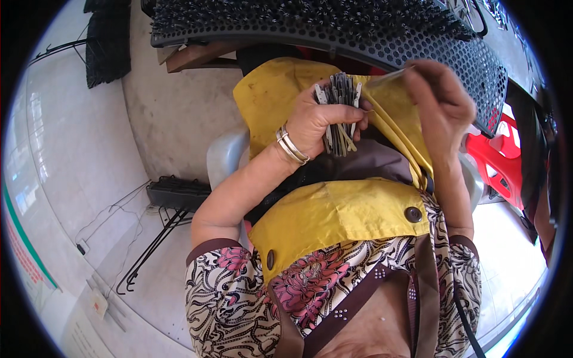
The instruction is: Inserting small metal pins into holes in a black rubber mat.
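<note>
My left hand (319, 122) is wrapped round a bundle of thin flat metal strips (341, 98), dark and silvery, with several paler ones at the edges. The strips stand roughly upright and their ends show above and below my fingers. Up and to the right, my right hand (440, 101) is blurred, its thumb and fingers pinched together. A thin pale strip (388, 77), smeared by motion, points from that pinch toward the bundle. Both hands are above the yellow apron (334, 209) on my lap.
Beyond my lap lies a black perforated panel (471, 62), with many small dark spiky pieces (310, 21) massed on it. A red plastic stool (498, 158) stands at the right. On the left are a black rack (176, 194) with hooked rods and wires along the wall.
</note>
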Motion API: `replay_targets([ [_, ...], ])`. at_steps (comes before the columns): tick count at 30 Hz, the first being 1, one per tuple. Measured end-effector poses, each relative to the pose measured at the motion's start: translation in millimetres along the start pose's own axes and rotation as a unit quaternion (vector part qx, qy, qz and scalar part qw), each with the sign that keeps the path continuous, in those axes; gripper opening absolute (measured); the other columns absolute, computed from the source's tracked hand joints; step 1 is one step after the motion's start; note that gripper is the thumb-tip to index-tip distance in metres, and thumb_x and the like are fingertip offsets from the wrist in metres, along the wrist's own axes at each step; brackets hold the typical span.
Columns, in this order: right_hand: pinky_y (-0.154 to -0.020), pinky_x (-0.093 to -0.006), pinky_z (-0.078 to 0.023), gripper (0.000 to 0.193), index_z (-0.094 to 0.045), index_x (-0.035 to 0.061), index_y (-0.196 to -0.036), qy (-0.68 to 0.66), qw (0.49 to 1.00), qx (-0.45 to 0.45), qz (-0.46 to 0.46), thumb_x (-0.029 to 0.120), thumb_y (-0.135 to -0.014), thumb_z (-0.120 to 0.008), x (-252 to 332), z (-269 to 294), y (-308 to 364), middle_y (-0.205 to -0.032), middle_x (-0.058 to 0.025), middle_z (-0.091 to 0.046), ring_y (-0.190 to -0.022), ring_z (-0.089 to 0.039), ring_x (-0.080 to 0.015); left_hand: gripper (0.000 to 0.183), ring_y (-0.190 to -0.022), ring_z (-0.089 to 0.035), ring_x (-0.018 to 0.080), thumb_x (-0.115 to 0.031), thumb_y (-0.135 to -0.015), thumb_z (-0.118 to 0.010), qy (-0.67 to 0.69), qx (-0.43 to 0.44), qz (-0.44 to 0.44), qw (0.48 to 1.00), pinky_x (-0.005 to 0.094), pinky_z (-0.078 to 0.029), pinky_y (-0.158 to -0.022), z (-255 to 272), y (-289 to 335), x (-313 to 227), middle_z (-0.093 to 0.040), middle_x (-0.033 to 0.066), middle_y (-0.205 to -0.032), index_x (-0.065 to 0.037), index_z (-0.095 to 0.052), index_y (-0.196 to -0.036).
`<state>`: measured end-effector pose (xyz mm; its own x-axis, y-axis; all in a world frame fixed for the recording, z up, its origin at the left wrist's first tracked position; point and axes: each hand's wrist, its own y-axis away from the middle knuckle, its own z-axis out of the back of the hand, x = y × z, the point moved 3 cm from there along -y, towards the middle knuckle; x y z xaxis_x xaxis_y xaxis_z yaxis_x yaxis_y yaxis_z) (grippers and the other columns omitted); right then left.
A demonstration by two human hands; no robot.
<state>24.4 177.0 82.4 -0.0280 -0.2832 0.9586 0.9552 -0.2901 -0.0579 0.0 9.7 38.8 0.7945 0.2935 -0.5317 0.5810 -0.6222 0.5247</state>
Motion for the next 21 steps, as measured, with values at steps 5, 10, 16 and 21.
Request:
replay_targets([
  [5, -0.059, -0.0164, -0.044, 0.013, -0.062, -0.0014, -0.088, 0.072, 0.968, -0.170, 0.170, -0.002, -0.075, -0.063, 6, 8, -23, -0.074, -0.0028, -0.062, -0.064, -0.056, -0.0041, 0.025, -0.058, -0.059, 0.0195, 0.008, -0.066, -0.063, 0.009, -0.041, -0.017, 0.999, 0.0304, -0.051, -0.048, 2, 0, 2, -0.057, 0.0091, -0.068, 0.000, -0.052, -0.087],
  [10, -0.059, -0.0185, -0.046, 0.014, -0.062, -0.0011, -0.084, 0.139, 0.934, -0.181, 0.274, -0.004, -0.071, -0.065, 9, 5, -34, -0.075, -0.0081, -0.062, -0.063, -0.059, -0.0097, 0.024, -0.057, -0.060, 0.0199, 0.008, -0.066, -0.063, 0.027, -0.065, -0.009, 0.997, 0.0313, -0.052, -0.048, 5, -1, 3, -0.058, 0.0098, -0.068, 0.000, -0.052, -0.086],
  [16, -0.061, -0.0177, -0.046, 0.011, -0.063, -0.0036, -0.086, 0.198, 0.914, -0.160, 0.316, -0.004, -0.074, -0.064, 8, 8, -37, -0.083, -0.0074, -0.063, -0.068, -0.059, -0.0076, 0.024, -0.057, -0.060, 0.0200, 0.008, -0.066, -0.063, 0.028, -0.082, -0.007, 0.996, 0.0316, -0.052, -0.048, 7, -1, 3, -0.058, 0.0102, -0.068, 0.001, -0.052, -0.086],
  [21, -0.061, -0.0220, -0.048, 0.013, -0.062, -0.0003, -0.082, 0.200, 0.914, -0.151, 0.318, -0.003, -0.070, -0.065, 8, 14, -41, -0.078, -0.0091, -0.063, -0.067, -0.063, -0.0158, 0.025, -0.057, -0.060, 0.0202, 0.009, -0.066, -0.063, 0.024, -0.082, -0.007, 0.996, 0.0314, -0.052, -0.048, 7, -1, 3, -0.058, 0.0106, -0.069, 0.001, -0.052, -0.087],
])
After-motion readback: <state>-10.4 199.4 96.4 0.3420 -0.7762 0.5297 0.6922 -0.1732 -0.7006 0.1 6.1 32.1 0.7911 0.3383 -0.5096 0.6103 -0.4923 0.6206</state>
